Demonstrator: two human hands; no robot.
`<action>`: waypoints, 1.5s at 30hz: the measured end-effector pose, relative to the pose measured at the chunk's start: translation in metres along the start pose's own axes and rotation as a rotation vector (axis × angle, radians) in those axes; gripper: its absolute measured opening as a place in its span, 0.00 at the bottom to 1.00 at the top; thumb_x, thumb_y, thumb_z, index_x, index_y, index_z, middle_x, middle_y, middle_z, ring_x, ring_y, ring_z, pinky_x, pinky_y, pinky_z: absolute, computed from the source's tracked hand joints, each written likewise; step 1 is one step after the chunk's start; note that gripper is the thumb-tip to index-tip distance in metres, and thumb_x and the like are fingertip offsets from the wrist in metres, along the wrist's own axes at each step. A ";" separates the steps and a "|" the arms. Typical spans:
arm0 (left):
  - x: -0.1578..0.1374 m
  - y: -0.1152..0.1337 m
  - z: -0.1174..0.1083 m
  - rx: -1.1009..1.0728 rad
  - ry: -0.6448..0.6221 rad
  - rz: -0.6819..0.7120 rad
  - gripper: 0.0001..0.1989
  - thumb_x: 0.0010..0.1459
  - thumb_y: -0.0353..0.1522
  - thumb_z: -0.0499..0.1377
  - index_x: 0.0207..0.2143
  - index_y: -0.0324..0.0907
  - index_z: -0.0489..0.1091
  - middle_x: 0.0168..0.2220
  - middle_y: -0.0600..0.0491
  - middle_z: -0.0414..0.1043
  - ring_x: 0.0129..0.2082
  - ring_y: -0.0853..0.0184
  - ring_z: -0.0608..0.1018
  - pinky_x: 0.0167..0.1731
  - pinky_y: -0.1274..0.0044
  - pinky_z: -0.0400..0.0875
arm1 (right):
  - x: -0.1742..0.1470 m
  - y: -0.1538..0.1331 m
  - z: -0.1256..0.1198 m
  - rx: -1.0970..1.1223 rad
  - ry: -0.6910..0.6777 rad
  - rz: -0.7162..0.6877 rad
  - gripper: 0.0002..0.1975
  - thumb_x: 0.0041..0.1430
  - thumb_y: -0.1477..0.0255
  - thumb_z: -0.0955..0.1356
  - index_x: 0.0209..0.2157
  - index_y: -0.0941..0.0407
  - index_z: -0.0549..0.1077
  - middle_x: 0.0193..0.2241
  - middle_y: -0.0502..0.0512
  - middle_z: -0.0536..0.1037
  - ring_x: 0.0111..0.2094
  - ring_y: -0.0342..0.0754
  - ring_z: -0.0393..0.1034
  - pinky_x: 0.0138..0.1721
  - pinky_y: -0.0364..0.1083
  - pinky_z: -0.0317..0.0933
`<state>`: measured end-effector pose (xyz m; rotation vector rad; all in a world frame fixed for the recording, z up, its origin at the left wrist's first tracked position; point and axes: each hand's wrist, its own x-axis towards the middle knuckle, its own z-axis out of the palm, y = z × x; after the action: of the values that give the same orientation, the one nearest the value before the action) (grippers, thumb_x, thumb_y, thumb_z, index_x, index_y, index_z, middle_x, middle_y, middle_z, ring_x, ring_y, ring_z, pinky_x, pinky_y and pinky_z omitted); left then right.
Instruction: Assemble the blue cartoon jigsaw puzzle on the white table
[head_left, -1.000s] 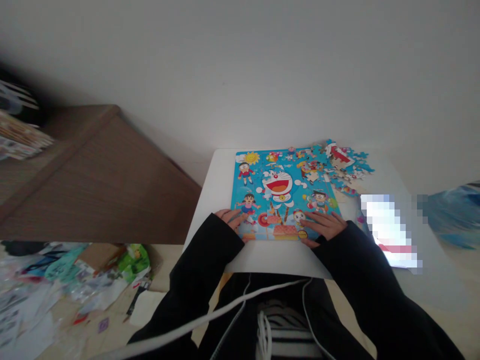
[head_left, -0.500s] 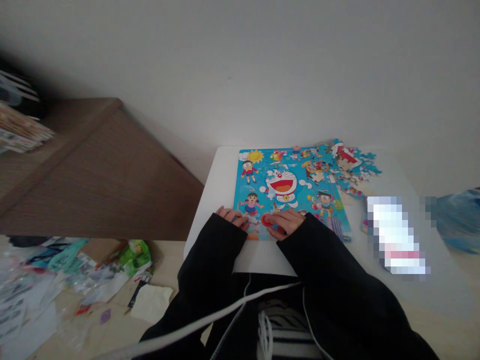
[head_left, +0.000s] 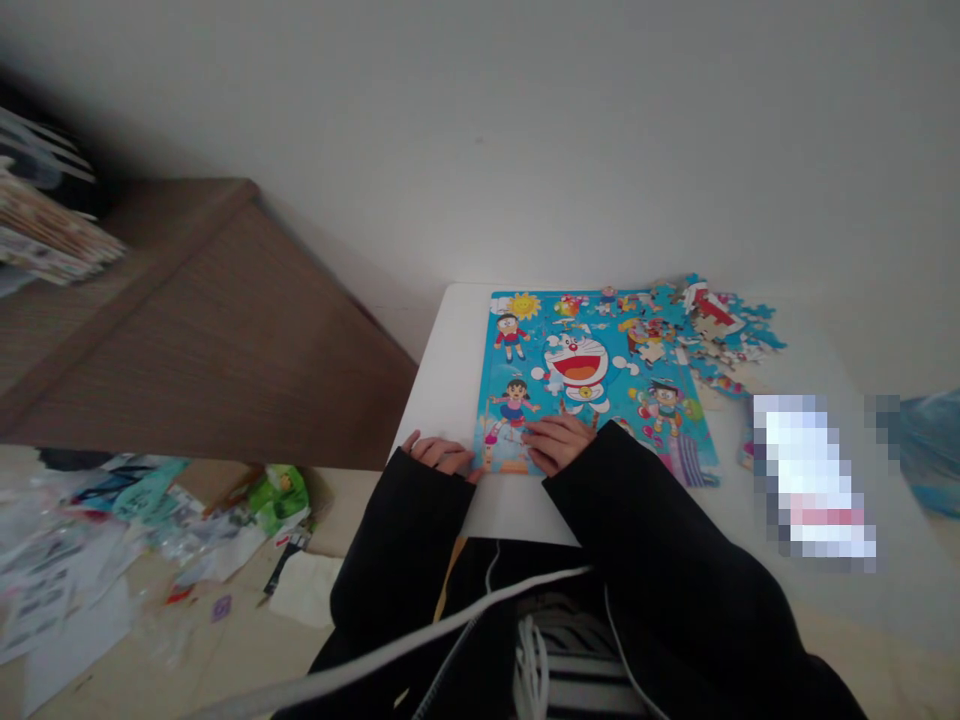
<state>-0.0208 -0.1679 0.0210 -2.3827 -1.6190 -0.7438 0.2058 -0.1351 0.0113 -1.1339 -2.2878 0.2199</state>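
Note:
A blue jigsaw puzzle [head_left: 469, 425] with cartoon figures lies on the white table, and its big white-and-blue cat face fills the middle. My right hand [head_left: 561, 442] rests over the puzzle's lower middle, fingers drawn together with the tips down on the picture. What is under those fingertips, if anything, is too small to make out. At the lower left corner of the puzzle, my left hand [head_left: 441, 455] lies on the table with its fingers loosely stretched. Loose puzzle pieces [head_left: 716, 320] are heaped at the upper right, partly over the puzzle's edge.
A pixelated bright object [head_left: 810, 480] lies on the table [head_left: 442, 370] to the right, with a blue translucent bag [head_left: 934, 450] beyond it. On the left stands a brown wooden cabinet [head_left: 262, 340]. Bags and papers [head_left: 187, 530] litter the floor below it.
My left hand has slid off the puzzle towards the table at its lower left. My right hand has shifted left over the puzzle, and the red round spot at its fingertips no longer shows.

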 end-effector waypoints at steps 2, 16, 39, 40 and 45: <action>0.001 0.004 0.000 -0.010 0.007 0.006 0.08 0.49 0.41 0.59 0.28 0.48 0.70 0.28 0.57 0.74 0.31 0.65 0.74 0.47 0.64 0.60 | -0.002 -0.003 -0.002 0.006 0.001 0.023 0.12 0.56 0.66 0.62 0.37 0.54 0.75 0.40 0.51 0.76 0.43 0.49 0.67 0.48 0.50 0.58; 0.022 0.044 0.021 -0.077 0.040 -0.016 0.12 0.52 0.39 0.58 0.37 0.43 0.72 0.33 0.52 0.73 0.35 0.61 0.72 0.44 0.64 0.62 | -0.074 0.013 -0.048 -0.133 0.207 0.170 0.11 0.51 0.69 0.66 0.38 0.51 0.74 0.36 0.51 0.78 0.36 0.46 0.71 0.49 0.50 0.58; 0.023 0.062 0.048 -0.270 0.106 0.137 0.04 0.53 0.32 0.58 0.31 0.44 0.73 0.29 0.54 0.74 0.31 0.68 0.73 0.33 0.75 0.70 | -0.028 0.038 -0.022 -0.198 0.054 0.118 0.12 0.58 0.70 0.62 0.37 0.50 0.76 0.40 0.49 0.76 0.43 0.47 0.66 0.45 0.46 0.54; 0.023 0.061 0.050 -0.302 0.108 0.146 0.04 0.53 0.32 0.59 0.29 0.43 0.73 0.32 0.53 0.74 0.35 0.67 0.74 0.35 0.74 0.71 | -0.028 0.038 -0.021 -0.191 0.062 0.118 0.11 0.58 0.70 0.62 0.36 0.50 0.76 0.40 0.49 0.76 0.43 0.47 0.66 0.45 0.46 0.55; 0.025 0.056 0.054 -0.467 0.053 0.176 0.05 0.55 0.30 0.57 0.28 0.41 0.71 0.38 0.49 0.75 0.41 0.66 0.75 0.40 0.74 0.72 | -0.029 0.039 -0.019 -0.170 0.090 0.112 0.11 0.58 0.71 0.62 0.36 0.51 0.76 0.39 0.49 0.77 0.42 0.47 0.67 0.44 0.46 0.58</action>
<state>0.0539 -0.1478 -0.0051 -2.7370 -1.3007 -1.2492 0.2568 -0.1346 -0.0003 -1.3314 -2.1989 0.0159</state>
